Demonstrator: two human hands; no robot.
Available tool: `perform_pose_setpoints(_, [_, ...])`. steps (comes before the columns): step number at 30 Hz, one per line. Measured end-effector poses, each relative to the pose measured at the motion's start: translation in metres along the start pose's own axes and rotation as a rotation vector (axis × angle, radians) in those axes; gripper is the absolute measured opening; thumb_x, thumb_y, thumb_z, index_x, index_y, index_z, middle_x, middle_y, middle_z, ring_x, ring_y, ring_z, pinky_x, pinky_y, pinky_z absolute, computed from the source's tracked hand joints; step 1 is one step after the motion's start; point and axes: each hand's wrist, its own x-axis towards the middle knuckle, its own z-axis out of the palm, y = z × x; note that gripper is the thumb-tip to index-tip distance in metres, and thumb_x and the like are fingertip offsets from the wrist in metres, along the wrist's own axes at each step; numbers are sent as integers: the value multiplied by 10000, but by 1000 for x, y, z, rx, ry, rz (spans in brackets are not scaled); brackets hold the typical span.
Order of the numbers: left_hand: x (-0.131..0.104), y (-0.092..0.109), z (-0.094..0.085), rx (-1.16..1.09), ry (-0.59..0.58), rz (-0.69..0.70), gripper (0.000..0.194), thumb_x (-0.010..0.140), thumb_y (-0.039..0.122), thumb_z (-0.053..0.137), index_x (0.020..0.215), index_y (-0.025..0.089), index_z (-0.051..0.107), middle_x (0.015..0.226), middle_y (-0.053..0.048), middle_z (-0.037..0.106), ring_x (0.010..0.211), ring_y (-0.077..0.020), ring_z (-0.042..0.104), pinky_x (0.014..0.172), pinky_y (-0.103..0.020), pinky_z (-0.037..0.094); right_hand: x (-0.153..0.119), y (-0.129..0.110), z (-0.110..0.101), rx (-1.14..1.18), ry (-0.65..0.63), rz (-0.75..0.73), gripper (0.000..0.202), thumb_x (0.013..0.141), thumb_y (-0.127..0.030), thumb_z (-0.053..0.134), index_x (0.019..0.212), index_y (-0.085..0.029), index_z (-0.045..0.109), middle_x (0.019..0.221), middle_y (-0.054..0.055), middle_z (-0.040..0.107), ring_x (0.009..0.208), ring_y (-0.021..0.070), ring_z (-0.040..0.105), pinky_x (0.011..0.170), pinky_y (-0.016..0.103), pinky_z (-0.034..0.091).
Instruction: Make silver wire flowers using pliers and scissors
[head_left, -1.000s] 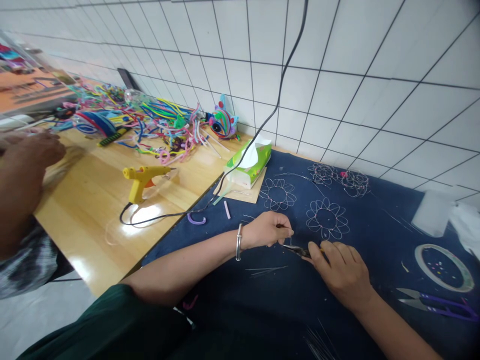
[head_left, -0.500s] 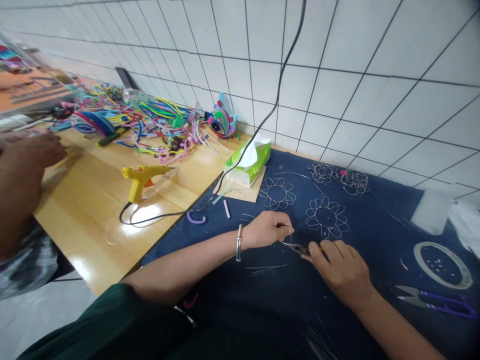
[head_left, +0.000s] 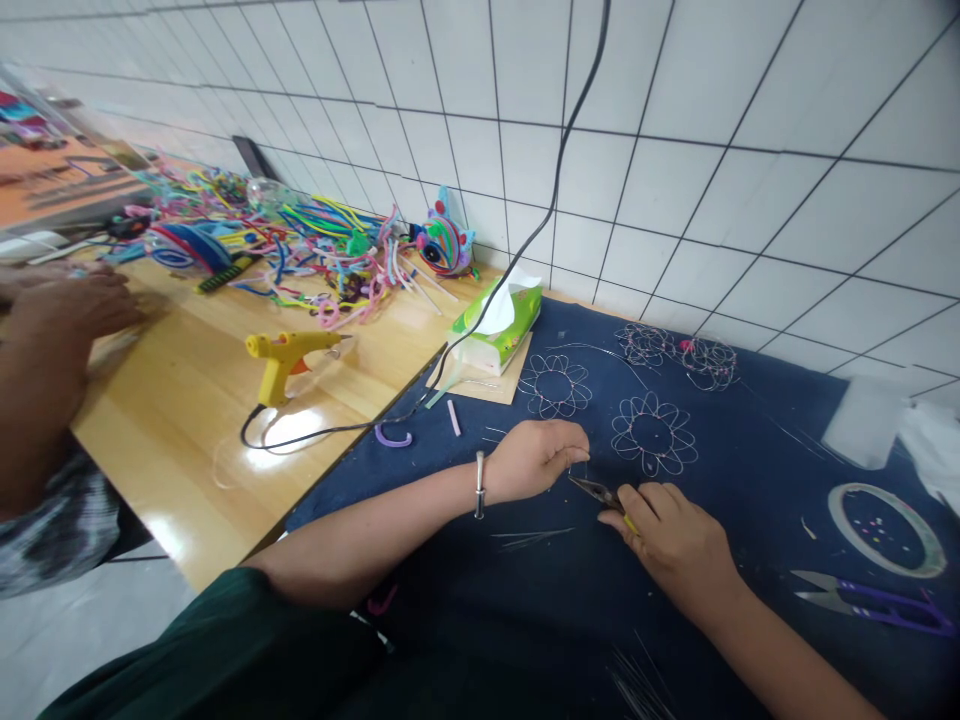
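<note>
My left hand point(head_left: 536, 460), with a silver bracelet at its wrist, pinches a thin wire point(head_left: 587, 466) between thumb and fingertips. My right hand point(head_left: 679, 535) is closed around yellow-handled pliers point(head_left: 600, 491), whose tips point left and sit just below my left fingertips, at the wire. How firmly the jaws grip the wire is too small to tell. Two flower-shaped wire rings lie behind my hands, one point(head_left: 555, 387) at the back and one point(head_left: 653, 434) to the right. Loose straight wires point(head_left: 532, 538) lie on the dark blue cloth point(head_left: 465, 520) nearer to me.
Purple-handled scissors point(head_left: 874, 603) and a round tape ring point(head_left: 889, 530) lie at right. Tissues point(head_left: 495, 325), a yellow glue gun point(head_left: 285, 362) and colourful craft strips point(head_left: 330, 250) are at left, where another person's hands point(head_left: 71, 305) rest. A black cable point(head_left: 555, 190) hangs across the view.
My left hand has tilted up slightly, and the pliers' jaws have shifted a little and show more clearly. My right hand has turned slightly. The other person's hands have moved slightly.
</note>
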Motion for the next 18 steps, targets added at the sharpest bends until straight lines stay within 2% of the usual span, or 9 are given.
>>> perform_pose_setpoints(3, [0, 1, -1, 32, -14, 6, 203, 886, 248, 367, 851, 156, 545, 826, -21, 597, 783, -118, 549, 715, -221, 410, -1, -2, 0, 28, -2, 27, 254, 826, -395, 500, 914, -176, 594, 667, 24, 515, 657, 123, 477, 543, 243, 314])
perform_pose_setpoints(8, [-1, 1, -2, 16, -95, -34, 230, 898, 230, 325, 835, 162, 536, 721, 13, 580, 559, -65, 516, 599, -189, 400, -2, -4, 1, 72, -30, 56, 240, 832, -391, 492, 890, -181, 593, 673, 25, 519, 658, 122, 483, 551, 239, 316])
perform_pose_setpoints(14, [-1, -4, 2, 70, -44, 86, 226, 896, 218, 329, 860, 151, 542, 759, -12, 587, 716, -105, 540, 689, -214, 411, -2, -6, 0, 126, -63, 89, 227, 832, -396, 492, 855, -194, 594, 681, 13, 538, 635, 109, 498, 549, 232, 315])
perform_pose_setpoints(18, [-1, -4, 3, 96, -27, 107, 235, 899, 225, 321, 849, 148, 537, 803, -25, 596, 755, -115, 545, 702, -224, 418, -3, -6, 2, 174, -59, 89, 228, 835, -386, 494, 886, -190, 599, 694, 15, 560, 622, 102, 506, 556, 225, 327])
